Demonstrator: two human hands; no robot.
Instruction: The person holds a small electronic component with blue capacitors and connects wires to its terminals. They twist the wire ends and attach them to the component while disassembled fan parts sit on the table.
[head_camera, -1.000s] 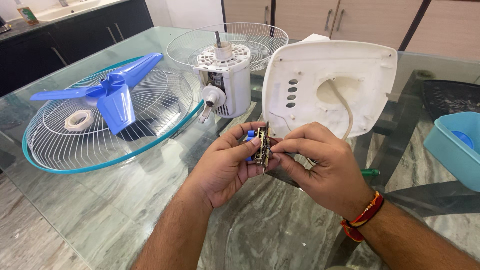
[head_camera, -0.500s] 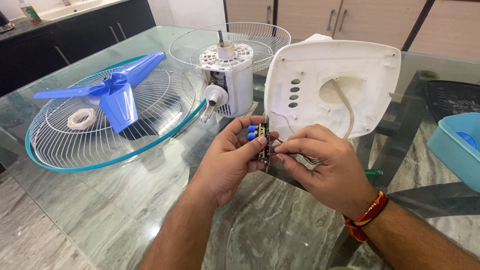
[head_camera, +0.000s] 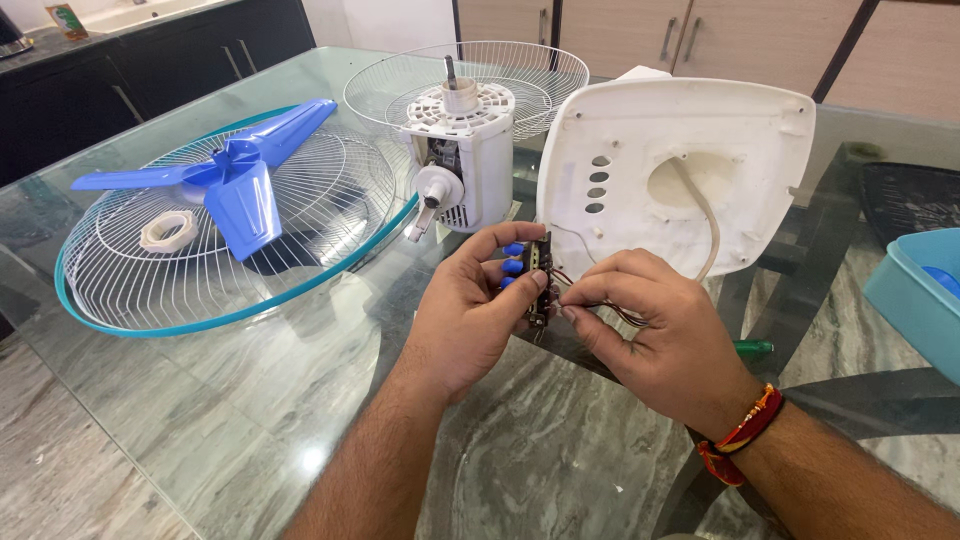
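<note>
My left hand (head_camera: 470, 310) grips a small push-button switch block (head_camera: 536, 278) with blue keys, held upright above the glass table. My right hand (head_camera: 655, 340) pinches the thin wires (head_camera: 600, 303) that come off the block's right side. Just behind both hands stands the white plastic fan base cover (head_camera: 690, 170), tilted up, with a row of oval slots and a white cord coming out of its round hole.
A white fan motor (head_camera: 465, 150) stands behind the hands. A teal-rimmed wire guard (head_camera: 150, 290) at left holds the blue fan blade (head_camera: 240, 185) and a white plastic nut (head_camera: 168, 230). A second guard (head_camera: 540, 75) lies at the back. A light blue tub (head_camera: 915, 295) sits at right.
Both hands and the switch block have stayed nearly in place; my right fingers have shifted slightly along the wires. The view has moved a little.
</note>
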